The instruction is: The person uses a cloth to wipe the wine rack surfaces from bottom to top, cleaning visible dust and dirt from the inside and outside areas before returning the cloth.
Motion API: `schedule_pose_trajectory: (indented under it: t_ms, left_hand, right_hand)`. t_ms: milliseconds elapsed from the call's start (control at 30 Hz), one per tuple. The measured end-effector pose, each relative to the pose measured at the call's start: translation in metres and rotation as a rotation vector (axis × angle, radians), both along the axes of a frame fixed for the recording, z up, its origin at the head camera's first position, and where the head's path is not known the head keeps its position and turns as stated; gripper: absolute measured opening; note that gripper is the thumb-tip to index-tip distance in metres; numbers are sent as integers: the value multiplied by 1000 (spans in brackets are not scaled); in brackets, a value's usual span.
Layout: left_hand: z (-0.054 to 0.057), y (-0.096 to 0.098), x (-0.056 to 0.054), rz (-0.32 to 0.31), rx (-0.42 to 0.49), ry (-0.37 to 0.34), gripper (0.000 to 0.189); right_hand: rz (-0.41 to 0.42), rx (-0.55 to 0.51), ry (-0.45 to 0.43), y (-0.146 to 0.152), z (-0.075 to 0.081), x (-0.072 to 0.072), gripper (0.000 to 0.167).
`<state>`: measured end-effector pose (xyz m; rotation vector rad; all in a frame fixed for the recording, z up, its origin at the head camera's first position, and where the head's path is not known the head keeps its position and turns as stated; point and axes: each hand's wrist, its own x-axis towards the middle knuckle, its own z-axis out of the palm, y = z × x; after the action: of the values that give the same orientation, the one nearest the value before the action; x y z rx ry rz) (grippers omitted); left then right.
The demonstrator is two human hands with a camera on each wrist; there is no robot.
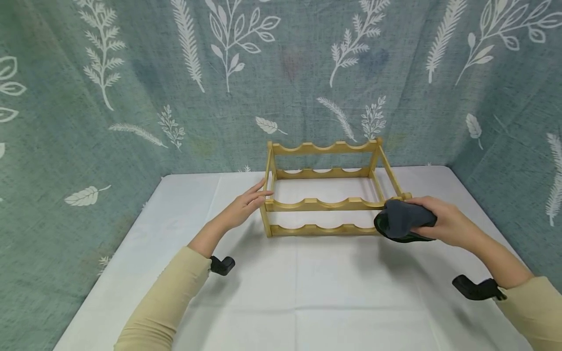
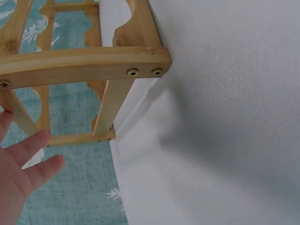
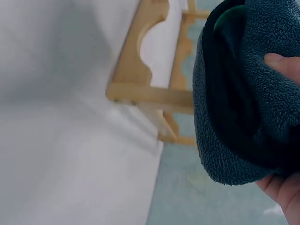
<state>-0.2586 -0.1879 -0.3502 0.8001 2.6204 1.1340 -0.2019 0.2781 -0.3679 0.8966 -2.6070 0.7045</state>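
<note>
A two-tier wooden bottle rack [image 1: 322,204] with scalloped rails stands on the white-covered table. My left hand [image 1: 244,204] is at the rack's left end, its fingertips right at the upper front corner. In the left wrist view, the spread fingers [image 2: 44,171] show beside the rack's end frame [image 2: 84,65]. My right hand [image 1: 452,222] grips a folded dark blue-grey terry cloth [image 1: 406,219] at the rack's front right corner, thumb on top. The right wrist view shows the cloth's thick folds [image 3: 220,145] with a bit of green inside; it hides part of the rack's end.
The white tablecloth [image 1: 307,292] spreads in front of the rack. A green-grey curtain with white leaf prints [image 1: 290,97] hangs behind the table and along both sides. Each wrist carries a small black camera mount [image 1: 476,287].
</note>
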Motion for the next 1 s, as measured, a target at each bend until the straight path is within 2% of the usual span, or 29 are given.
schedule_pose_trajectory:
  t_ms: [67,300,333,567,767,900,1000]
  left_hand:
    - [0,0,0,-5,-3,4,40]
    - [-31,-10,-23,-11,-4,23,39]
    - [-33,-11,-24,-14,-3,28,40]
    - [-33,-14,-26,-6,4,25,50]
    - [-31,-13,-26,6,-16,18,57]
    - [-31,-14,-27,0,-13,2,56]
    - [-33,-16,-27,-10,2,-2,55]
  right_hand:
    - [24,-13,-5,-9,0,-3,63]
    - [53,-63,-131,-61,-3,-11,59]
    - [57,-62,-136,-71,-3,-12,60]
    - [133,-76,-110,-141,-3,-17,61]
    - [107,-55,-131,-203,2,-18,60]
    - [117,-27,-93,-236,3,-19,58]
    - [113,-32,-63,-250,1,-20,57]
